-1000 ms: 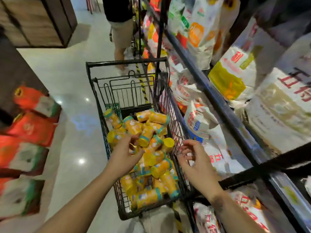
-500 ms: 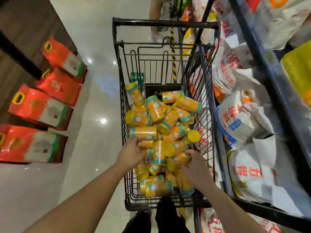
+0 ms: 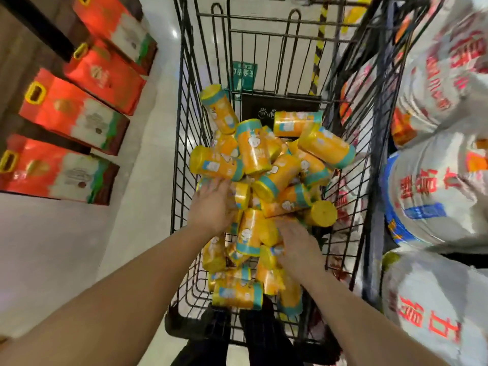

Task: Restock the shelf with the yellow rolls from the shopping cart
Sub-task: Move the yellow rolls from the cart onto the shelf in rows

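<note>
Several yellow rolls (image 3: 253,151) with teal bands lie heaped in the black wire shopping cart (image 3: 184,122). Both of my hands are down in the heap. My left hand (image 3: 211,207) cups over a roll (image 3: 241,195) on the heap's left side, and its fingertips reach the roll above (image 3: 216,163). My right hand (image 3: 297,245) is lower and to the right, fingers curled onto a roll (image 3: 253,233) in the middle. The undersides of both hands are hidden. The shelf (image 3: 375,180) runs along the cart's right side.
Large white sacks (image 3: 435,186) with red lettering fill the shelf at right, close against the cart. Red gift boxes (image 3: 71,114) with yellow handles stand along the left. Pale floor (image 3: 79,247) lies between the boxes and the cart. My dark legs (image 3: 264,339) show below.
The view has tipped down and closer over the cart. My right hand came from the cart's right rim into the heap, and both hands have sunk among the rolls.
</note>
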Tool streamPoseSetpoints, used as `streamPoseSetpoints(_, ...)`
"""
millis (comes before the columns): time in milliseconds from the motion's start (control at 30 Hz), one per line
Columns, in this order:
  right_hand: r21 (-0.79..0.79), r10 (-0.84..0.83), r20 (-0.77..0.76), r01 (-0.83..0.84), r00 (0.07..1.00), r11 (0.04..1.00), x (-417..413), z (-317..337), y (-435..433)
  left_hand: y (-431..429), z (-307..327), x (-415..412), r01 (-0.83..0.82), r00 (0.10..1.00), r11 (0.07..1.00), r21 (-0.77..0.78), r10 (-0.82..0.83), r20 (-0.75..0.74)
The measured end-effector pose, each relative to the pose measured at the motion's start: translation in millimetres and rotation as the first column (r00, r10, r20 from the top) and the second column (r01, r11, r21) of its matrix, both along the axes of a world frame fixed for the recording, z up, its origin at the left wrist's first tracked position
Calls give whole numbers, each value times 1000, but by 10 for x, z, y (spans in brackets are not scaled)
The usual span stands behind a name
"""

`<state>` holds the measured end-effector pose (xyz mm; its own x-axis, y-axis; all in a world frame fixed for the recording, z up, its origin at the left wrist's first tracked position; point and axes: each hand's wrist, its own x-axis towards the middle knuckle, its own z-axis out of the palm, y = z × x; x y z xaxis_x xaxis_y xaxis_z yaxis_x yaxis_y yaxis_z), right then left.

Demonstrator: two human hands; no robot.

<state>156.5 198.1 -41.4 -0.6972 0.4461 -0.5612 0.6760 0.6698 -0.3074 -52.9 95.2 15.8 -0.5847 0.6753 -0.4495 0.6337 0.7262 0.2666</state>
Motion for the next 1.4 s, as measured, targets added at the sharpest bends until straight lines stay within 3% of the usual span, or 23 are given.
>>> streamPoseSetpoints(233,216,325,40,-326,945,920,-113,-248,76,136,-164,-36,61,996,982,-177,-71,-53)
streamPoseSetpoints(400,225,353,28,-350,935,910,-179,-281,135,170,-260,-60,106,974,959,-263,-153,-167)
streamPoseSetpoints(633,250,338,31,-335,941,909,-329,-249,128,110,-335,-55,112,964,975,-194,-154,-218)
streamPoseSetpoints(767,244,311,-5,-300,951,922,-319,-232,166,4,-286,-77,69,992,987,-143,-84,-99)
streamPoseSetpoints(867,246,242,-55,-222,969,943,-223,-244,200,-63,-203,-76,-80,997,996,-51,80,-5)
streamPoseSetpoints(967,167,127,-115,-107,985,980,-104,-156,227,-119,-145,-54,-267,951,956,121,241,193)
streamPoseSetpoints(1033,25,-55,-148,60,987,998,-27,-114,236,-142,-101,-22,-377,892,905,199,296,343)
streamPoseSetpoints(1100,-185,-347,-195,313,917,932,16,29,227,-142,0,29,-542,781,809,226,387,490)
streamPoseSetpoints(1200,-450,-690,-249,549,679,704,37,350,176,-156,169,91,-723,578,670,167,455,677)
streamPoseSetpoints(1300,-615,-843,-286,587,456,526,60,657,100,-197,361,123,-771,467,620,143,399,789)
streamPoseSetpoints(1400,-718,-923,-302,581,238,384,93,896,22,-250,562,131,-771,415,623,130,338,845)
